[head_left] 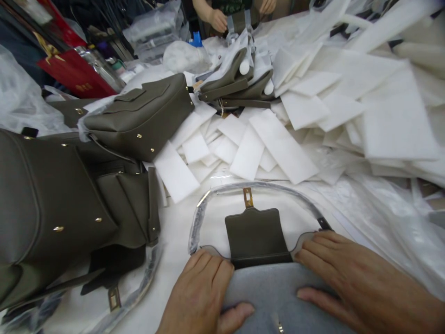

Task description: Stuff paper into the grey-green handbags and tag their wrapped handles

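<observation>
In the head view, an olive handbag (274, 290) with a grey inner face lies at the bottom edge, partly cut off. My left hand (205, 290) grips its left upper edge, fingers curled over the rim and thumb on the grey face. On the right upper edge, my right hand (344, 273) holds it the same way, its thumb lower on the grey. Between them a flap (256, 234) points away from me, with a gold clasp (248, 197) at its tip. A plastic-wrapped handle (196, 225) arches around the flap on the table.
Finished-looking olive bags (139, 120) crowd the left, one large bag (45, 199) nearest me. White foam sheets (281, 144) are heaped across the back and right. Clear plastic (392, 222) lies at right. A red paper bag (78, 72) stands back left. Another person's hand (218, 21) is at the far side.
</observation>
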Demonstrator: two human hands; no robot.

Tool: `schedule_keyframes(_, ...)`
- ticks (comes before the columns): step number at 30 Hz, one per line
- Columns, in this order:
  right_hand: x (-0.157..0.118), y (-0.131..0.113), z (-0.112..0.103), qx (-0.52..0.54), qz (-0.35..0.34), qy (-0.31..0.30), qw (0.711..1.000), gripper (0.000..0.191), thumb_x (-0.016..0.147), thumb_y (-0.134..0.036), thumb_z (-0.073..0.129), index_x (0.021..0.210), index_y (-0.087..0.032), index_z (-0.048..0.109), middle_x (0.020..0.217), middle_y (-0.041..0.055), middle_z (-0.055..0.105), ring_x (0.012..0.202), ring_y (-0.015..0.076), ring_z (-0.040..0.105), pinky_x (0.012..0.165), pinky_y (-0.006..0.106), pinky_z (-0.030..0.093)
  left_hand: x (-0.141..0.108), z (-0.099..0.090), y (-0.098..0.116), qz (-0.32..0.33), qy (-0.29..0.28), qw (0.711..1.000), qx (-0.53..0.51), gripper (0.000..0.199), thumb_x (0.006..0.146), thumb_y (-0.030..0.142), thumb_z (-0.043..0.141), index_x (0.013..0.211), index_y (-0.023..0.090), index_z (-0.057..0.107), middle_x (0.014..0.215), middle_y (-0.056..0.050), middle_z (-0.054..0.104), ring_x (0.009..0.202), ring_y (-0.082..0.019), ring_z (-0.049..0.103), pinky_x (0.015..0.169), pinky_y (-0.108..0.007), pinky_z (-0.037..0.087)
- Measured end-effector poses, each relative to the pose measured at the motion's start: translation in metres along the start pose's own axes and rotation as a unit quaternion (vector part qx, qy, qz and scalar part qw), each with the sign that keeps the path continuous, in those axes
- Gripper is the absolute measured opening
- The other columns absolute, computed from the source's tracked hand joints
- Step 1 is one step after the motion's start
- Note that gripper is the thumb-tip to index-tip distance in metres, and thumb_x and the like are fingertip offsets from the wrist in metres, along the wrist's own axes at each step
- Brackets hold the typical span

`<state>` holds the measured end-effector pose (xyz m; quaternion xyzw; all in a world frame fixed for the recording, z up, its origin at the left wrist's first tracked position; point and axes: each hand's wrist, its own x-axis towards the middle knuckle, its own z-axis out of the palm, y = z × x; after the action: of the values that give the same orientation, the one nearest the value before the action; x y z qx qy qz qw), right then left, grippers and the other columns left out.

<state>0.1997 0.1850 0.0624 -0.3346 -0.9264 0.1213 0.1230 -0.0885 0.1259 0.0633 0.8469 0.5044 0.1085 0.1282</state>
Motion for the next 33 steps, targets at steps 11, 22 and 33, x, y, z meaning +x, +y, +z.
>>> schedule_keyframes(11,0.003,0.004,0.036,-0.016,0.035,-0.046,0.998,0.035,0.103,-0.044,0.038,0.087,-0.023,0.061,0.065,0.0018,0.064,0.058,0.0234,0.061,0.059,0.038,0.043,0.002,0.026,0.000,-0.032,0.038,0.998,0.038,0.038,0.101,0.049,0.041,0.082,0.021,0.057,0.068,-0.002,0.059,0.066,-0.022,0.060,0.066,-0.038,0.050)
schedule_keyframes(22,0.005,0.005,0.046,-0.032,0.042,-0.034,0.998,0.034,0.101,-0.048,0.043,0.086,-0.023,0.060,0.063,0.0017,0.065,0.058,0.0232,0.062,0.059,0.035,0.040,-0.006,0.041,0.020,-0.048,0.099,0.979,0.173,0.031,0.100,0.036,0.048,0.127,0.028,0.062,0.135,-0.009,0.063,0.125,-0.029,0.057,0.109,-0.055,0.040)
schedule_keyframes(33,0.004,0.006,0.041,-0.089,0.050,-0.084,0.991,0.033,0.098,-0.050,0.051,0.093,-0.020,0.062,0.067,0.0062,0.067,0.067,0.0269,0.065,0.061,0.034,0.042,-0.036,0.030,0.045,0.020,-0.046,0.998,0.034,0.092,0.077,0.085,0.045,0.152,0.031,0.036,0.156,-0.018,0.038,0.144,-0.040,0.035,0.111,-0.064,0.037)
